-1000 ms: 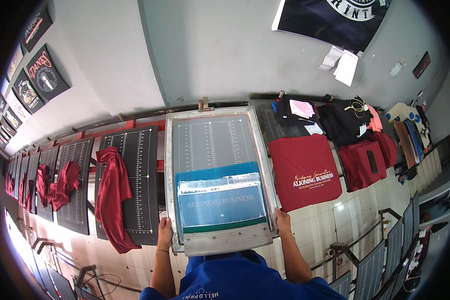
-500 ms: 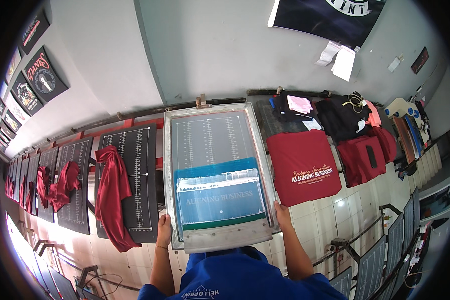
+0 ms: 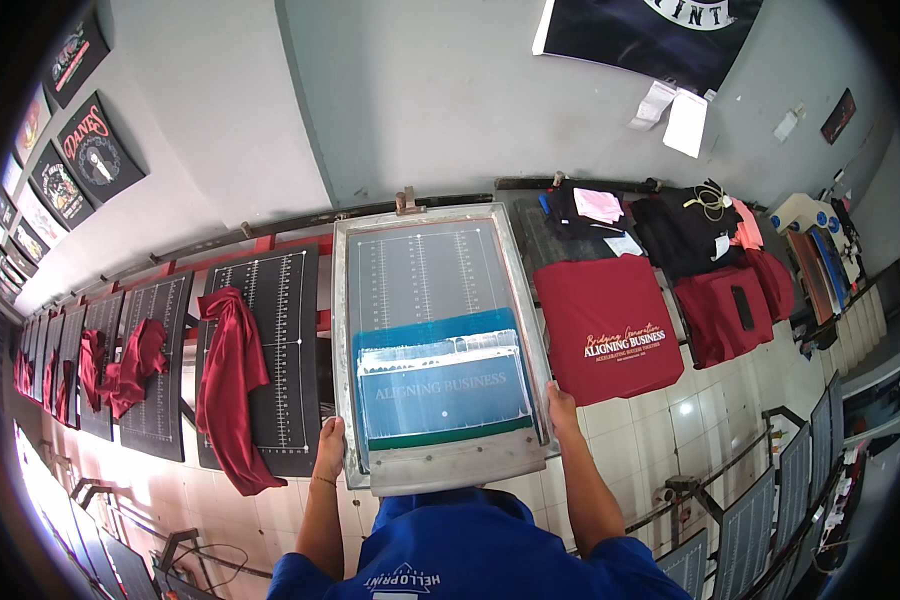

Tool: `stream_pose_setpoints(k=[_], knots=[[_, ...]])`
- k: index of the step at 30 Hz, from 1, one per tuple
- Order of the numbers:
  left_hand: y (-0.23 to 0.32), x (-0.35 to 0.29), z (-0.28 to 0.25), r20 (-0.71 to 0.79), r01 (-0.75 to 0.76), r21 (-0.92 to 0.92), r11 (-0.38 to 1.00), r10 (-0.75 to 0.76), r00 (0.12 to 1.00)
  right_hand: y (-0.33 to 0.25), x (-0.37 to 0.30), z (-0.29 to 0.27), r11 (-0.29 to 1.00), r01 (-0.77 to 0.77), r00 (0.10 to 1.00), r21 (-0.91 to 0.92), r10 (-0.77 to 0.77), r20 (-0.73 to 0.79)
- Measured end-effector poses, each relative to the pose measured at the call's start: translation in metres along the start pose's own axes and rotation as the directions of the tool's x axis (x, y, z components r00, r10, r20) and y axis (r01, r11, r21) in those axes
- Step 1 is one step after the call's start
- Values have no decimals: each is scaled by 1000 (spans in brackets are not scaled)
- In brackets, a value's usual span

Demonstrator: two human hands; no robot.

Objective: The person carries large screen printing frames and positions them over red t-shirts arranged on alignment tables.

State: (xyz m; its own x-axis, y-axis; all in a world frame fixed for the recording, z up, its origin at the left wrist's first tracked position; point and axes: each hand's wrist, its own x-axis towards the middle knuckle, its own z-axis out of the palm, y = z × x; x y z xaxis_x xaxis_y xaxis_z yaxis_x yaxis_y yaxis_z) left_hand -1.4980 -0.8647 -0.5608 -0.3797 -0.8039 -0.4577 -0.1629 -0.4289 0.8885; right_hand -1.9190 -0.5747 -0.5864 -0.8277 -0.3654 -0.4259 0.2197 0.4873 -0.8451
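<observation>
A silk-screen printing frame point(image 3: 345, 300) with pale metal edges lies in front of me over a dark ruled board. Its mesh carries a blue stencil point(image 3: 445, 425), a white band of ink across it and faint lettering. A squeegee point(image 3: 455, 465) with a grey holder and green blade rests across the near end. My left hand point(image 3: 330, 448) closes on the frame's near left edge. On the near right edge, my right hand point(image 3: 562, 408) grips the same frame, a little farther forward. The fingertips of both hands are partly hidden by the rim.
Left stands a row of dark ruled boards point(image 3: 280, 400) with dark red cloth pieces point(image 3: 232, 370). At right lie a printed dark red shirt point(image 3: 590, 310), more folded red cloth point(image 3: 725, 320) and black garments point(image 3: 675, 240). More boards point(image 3: 745, 525) on metal racks stand behind me.
The view has shifted slightly, moving the boards and cloth at left a little to the right. Both hands stay at the frame's sides, and the squeegee lies where it was.
</observation>
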Motion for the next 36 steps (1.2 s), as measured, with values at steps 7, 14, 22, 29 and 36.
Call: stream_pose_setpoints(k=[7, 14, 22, 29, 36], knots=[[-4, 0, -4, -22, 68, 25, 997, -68, 997, -18, -11, -2, 999, -42, 999, 2, 42, 16], [6, -10, 10, -160, 67, 89, 994, -53, 986, -24, -12, 3, 994, -113, 993, 7, 113, -45], [17, -16, 8, -49, -15, 32, 999, 17, 999, -47, -30, 1, 974, -130, 975, -187, 91, -205], [40, -29, 10, 22, -21, -131, 991, 24, 999, -79, -71, -15, 962, -131, 964, -241, 67, -258], [111, -33, 38, 176, -5, 39, 999, -2, 984, -101, -136, -53, 974, -198, 910, -108, 142, -391]])
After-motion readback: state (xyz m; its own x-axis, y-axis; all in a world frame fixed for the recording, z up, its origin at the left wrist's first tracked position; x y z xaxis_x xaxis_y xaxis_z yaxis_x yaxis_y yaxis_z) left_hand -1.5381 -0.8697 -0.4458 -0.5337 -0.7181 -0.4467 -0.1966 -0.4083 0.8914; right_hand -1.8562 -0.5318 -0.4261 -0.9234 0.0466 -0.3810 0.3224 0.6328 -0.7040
